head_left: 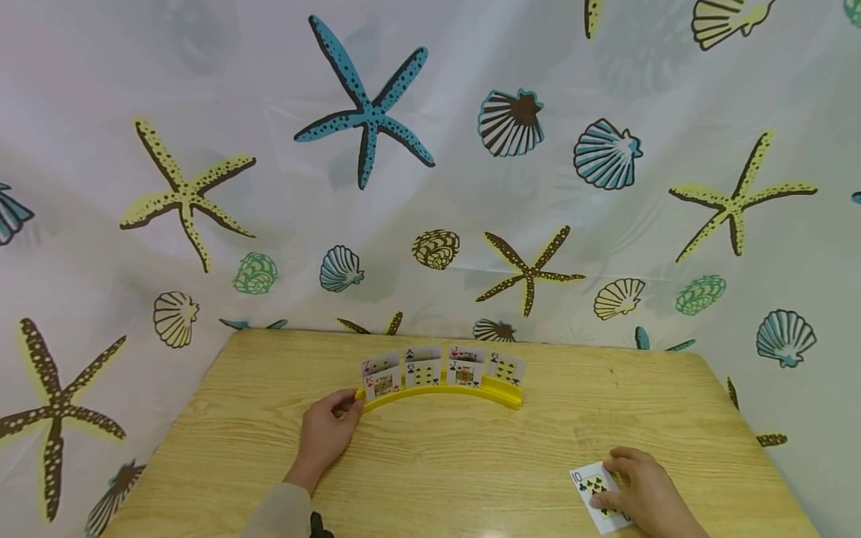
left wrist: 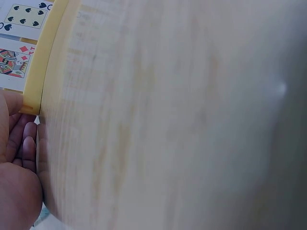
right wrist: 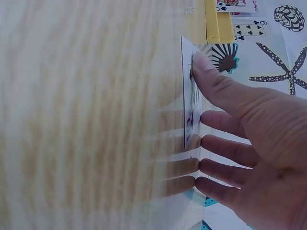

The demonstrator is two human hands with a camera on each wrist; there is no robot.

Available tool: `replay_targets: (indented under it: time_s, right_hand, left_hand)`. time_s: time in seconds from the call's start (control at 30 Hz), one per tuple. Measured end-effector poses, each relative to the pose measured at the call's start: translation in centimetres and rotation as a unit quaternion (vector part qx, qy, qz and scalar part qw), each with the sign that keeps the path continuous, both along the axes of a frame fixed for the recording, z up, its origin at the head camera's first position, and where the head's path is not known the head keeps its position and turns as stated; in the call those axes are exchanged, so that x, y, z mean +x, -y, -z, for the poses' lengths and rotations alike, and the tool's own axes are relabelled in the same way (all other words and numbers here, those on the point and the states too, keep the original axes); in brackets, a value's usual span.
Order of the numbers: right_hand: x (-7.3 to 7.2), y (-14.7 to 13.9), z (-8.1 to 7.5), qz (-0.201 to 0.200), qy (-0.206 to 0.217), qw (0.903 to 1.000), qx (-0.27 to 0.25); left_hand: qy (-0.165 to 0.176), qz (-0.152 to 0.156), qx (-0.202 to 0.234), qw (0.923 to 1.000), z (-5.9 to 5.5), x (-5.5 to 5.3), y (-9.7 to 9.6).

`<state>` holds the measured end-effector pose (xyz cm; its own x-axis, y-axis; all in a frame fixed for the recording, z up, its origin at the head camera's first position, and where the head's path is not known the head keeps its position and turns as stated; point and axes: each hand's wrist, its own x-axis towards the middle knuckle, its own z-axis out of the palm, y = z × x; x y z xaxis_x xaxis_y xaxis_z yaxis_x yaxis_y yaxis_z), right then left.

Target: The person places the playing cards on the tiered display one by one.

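Observation:
A curved yellow card holder (head_left: 430,390) stands toward the back of the table with two rows of playing cards upright in it. My left hand (head_left: 329,433) grips its left end, thumb on the front, beside the king of diamonds (head_left: 382,384). To the right of the king, the front row has a six of spades (head_left: 424,373) and a black jack (head_left: 464,373). Nearer the front right, my right hand (head_left: 642,489) pinches a ten of clubs (head_left: 592,478), face up. In the right wrist view the thumb presses that card's face (right wrist: 192,91), while the other fingertips rest at the table.
Behind the front cards stand a red seven (head_left: 380,364), an ace (head_left: 421,353), a red jack (head_left: 466,354) and, at the right end, a six of clubs (head_left: 506,368). The wooden table (head_left: 444,463) ends against a curtain (head_left: 430,202) printed with starfish and shells.

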<state>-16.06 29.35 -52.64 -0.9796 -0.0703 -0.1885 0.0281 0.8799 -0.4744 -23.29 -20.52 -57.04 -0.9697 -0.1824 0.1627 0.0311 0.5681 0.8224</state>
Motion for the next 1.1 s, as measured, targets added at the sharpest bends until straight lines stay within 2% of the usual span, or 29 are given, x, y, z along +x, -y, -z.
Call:
replay_targets:
  time_s: [0.43, 0.57, 0.77, 0.9, 1.0, 1.1]
  right_hand:
    - [0.0, 0.1, -0.4, -0.028, -0.02, 0.9993, 0.011]
    - [-0.3, 0.1, -0.6, -0.032, -0.007, 0.9994, 0.012]
    - [-0.7, 0.3, -0.9, -0.027, 0.007, 0.9996, 0.002]
    - [-0.9, 0.8, -1.1, -0.005, 0.014, 0.9997, -0.022]
    - [-1.0, 1.3, -1.3, 0.003, 0.006, 0.9994, -0.035]
    - [-0.9, 1.6, -1.6, -0.016, -0.021, 0.9986, -0.046]
  left_hand:
    - [0.002, 0.0, 0.001, 1.0, 0.0, 0.1, 0.0]
    - [0.004, -0.001, -0.001, 1.0, -0.1, 0.1, 0.0]
    - [0.004, 0.002, 0.0, 1.0, -0.3, 0.1, 0.0]
    - [0.001, 0.004, 0.0, 1.0, -0.5, 0.3, 0.0]
    - [-0.002, 0.005, 0.0, 1.0, -0.5, 0.3, -0.1]
    - [-0.002, 0.004, 0.0, 1.0, -0.6, 0.3, -0.1]
